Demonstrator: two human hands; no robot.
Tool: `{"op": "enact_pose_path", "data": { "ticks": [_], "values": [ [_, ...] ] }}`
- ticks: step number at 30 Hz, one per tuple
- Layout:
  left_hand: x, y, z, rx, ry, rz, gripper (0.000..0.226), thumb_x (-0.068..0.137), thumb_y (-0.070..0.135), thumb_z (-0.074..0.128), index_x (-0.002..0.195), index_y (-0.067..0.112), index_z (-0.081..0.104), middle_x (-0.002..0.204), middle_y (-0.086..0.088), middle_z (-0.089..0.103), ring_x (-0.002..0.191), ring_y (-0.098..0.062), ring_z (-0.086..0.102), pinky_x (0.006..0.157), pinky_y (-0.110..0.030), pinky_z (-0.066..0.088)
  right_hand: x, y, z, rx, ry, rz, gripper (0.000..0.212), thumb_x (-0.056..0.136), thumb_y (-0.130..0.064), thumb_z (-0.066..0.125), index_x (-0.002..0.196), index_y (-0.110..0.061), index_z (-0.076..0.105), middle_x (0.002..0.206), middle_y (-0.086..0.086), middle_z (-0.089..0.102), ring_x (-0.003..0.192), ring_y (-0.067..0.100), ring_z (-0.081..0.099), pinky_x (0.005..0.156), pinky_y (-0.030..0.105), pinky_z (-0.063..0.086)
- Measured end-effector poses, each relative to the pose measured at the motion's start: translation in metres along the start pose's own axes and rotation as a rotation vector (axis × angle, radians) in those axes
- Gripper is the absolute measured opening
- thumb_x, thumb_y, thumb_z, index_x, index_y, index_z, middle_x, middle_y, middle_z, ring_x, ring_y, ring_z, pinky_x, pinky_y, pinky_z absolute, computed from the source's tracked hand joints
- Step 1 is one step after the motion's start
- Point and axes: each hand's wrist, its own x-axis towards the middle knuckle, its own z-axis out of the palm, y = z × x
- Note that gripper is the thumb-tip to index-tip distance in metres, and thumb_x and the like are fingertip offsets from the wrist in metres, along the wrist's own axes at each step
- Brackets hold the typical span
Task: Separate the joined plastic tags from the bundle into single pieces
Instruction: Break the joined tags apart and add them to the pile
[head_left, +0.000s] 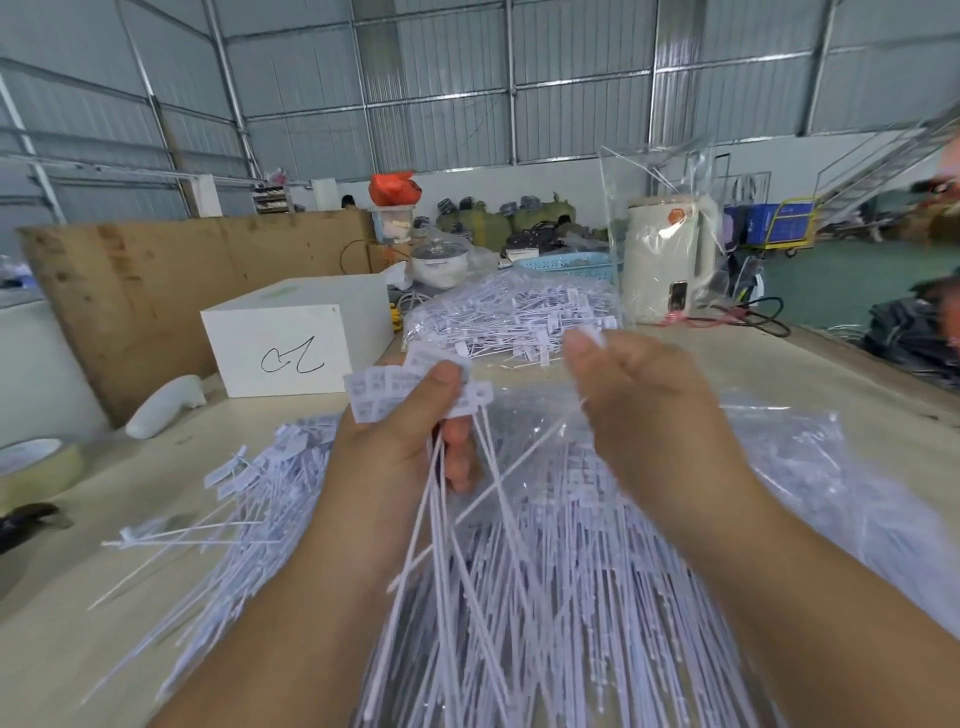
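Note:
My left hand grips a bundle of joined white plastic tags by their printed heads, with the thin tails hanging down toward me. To the right of it, my right hand pinches the head of a single tag above the table, its tail slanting down to the left. Loose single tags lie spread on the table to the left. A clear bag of tags lies under both hands, and another bagged heap of tags sits farther back.
A white box stands at the back left, with a white bottle and a roll of tape nearer the left edge. A bagged kettle, a blue basket and cables are at the back right.

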Motion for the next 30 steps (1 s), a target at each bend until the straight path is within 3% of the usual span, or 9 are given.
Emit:
{"op": "enact_pose_path", "data": {
  "ticks": [3,5,7,10,16,20,22,25,30],
  "values": [
    [0.000,-0.001,-0.002,0.085,-0.049,0.020,0.018,0.070,0.032,0.071,0.069,0.017,0.061,0.047,-0.003,0.047,0.034,-0.015,0.040,0.037,-0.018,0.035,0.002,-0.001,-0.012,0.066,-0.143,-0.027,0.041,0.087,-0.054,0.058,0.072,-0.017,0.047,0.049,-0.011,0.039,0.042,0.007,0.030,0.046,0.022,0.027],
    [-0.002,-0.004,0.000,0.222,-0.118,0.080,0.022,0.078,0.033,0.070,0.073,0.014,0.060,0.047,-0.006,0.050,0.033,-0.017,0.042,0.038,-0.020,0.037,-0.002,-0.003,-0.007,-0.048,-0.364,-0.036,0.031,0.076,-0.060,0.061,0.094,-0.035,0.054,0.057,-0.015,0.060,0.046,0.009,0.048,0.050,0.026,0.039],
    [-0.004,-0.007,0.002,0.253,-0.189,0.075,0.017,0.082,0.031,0.070,0.077,0.016,0.066,0.053,-0.008,0.059,0.032,-0.017,0.043,0.036,-0.021,0.039,-0.007,-0.003,0.000,-0.151,-0.515,-0.090,0.036,0.080,-0.055,0.058,0.112,-0.046,0.046,0.073,-0.017,0.072,0.071,0.006,0.067,0.071,0.037,0.054],
    [-0.005,-0.007,0.001,0.221,-0.280,0.021,0.013,0.081,0.036,0.064,0.082,0.025,0.072,0.061,-0.006,0.066,0.033,-0.014,0.046,0.036,-0.021,0.039,-0.009,-0.004,-0.002,-0.118,-0.598,-0.096,0.043,0.090,-0.043,0.060,0.128,-0.039,0.039,0.081,-0.011,0.075,0.087,0.016,0.071,0.087,0.053,0.051],
    [-0.005,-0.006,-0.001,0.298,-0.361,-0.028,0.008,0.076,0.022,0.070,0.075,0.030,0.074,0.073,-0.008,0.072,0.038,-0.012,0.052,0.036,-0.021,0.041,-0.008,0.000,-0.004,-0.290,-0.618,-0.095,0.060,0.085,-0.055,0.061,0.135,-0.042,0.031,0.094,-0.021,0.072,0.091,0.005,0.068,0.086,0.046,0.053],
    [-0.002,-0.005,-0.002,0.276,-0.268,0.036,0.009,0.074,0.013,0.068,0.077,0.021,0.069,0.067,-0.008,0.069,0.037,-0.013,0.050,0.033,-0.020,0.039,-0.003,0.001,-0.010,-0.258,-0.581,-0.047,0.047,0.076,-0.062,0.064,0.119,-0.047,0.051,0.097,-0.020,0.072,0.092,0.010,0.069,0.086,0.048,0.055],
    [0.000,-0.003,-0.004,0.269,-0.217,0.073,0.014,0.073,0.013,0.068,0.085,0.009,0.060,0.060,-0.008,0.062,0.035,-0.014,0.046,0.033,-0.019,0.037,0.001,-0.001,-0.015,-0.259,-0.588,-0.030,0.033,0.079,-0.060,0.064,0.100,-0.034,0.066,0.082,-0.011,0.070,0.077,0.017,0.067,0.075,0.045,0.054],
    [0.002,-0.003,-0.004,0.254,-0.179,0.109,0.019,0.074,0.014,0.066,0.087,0.005,0.056,0.050,-0.004,0.052,0.031,-0.015,0.041,0.034,-0.019,0.036,0.004,0.001,-0.021,-0.177,-0.604,0.010,0.039,0.089,-0.047,0.061,0.068,-0.014,0.059,0.060,0.002,0.040,0.059,0.020,0.037,0.059,0.039,0.030],
    [-0.001,-0.007,0.002,0.219,-0.113,0.140,0.012,0.077,0.019,0.074,0.077,0.017,0.062,0.045,-0.005,0.048,0.032,-0.017,0.041,0.036,-0.022,0.036,0.002,-0.003,-0.011,-0.014,-0.390,0.049,0.043,0.096,-0.030,0.060,0.055,-0.020,0.049,0.056,-0.003,0.034,0.052,0.016,0.034,0.053,0.030,0.030]
  ]
}}
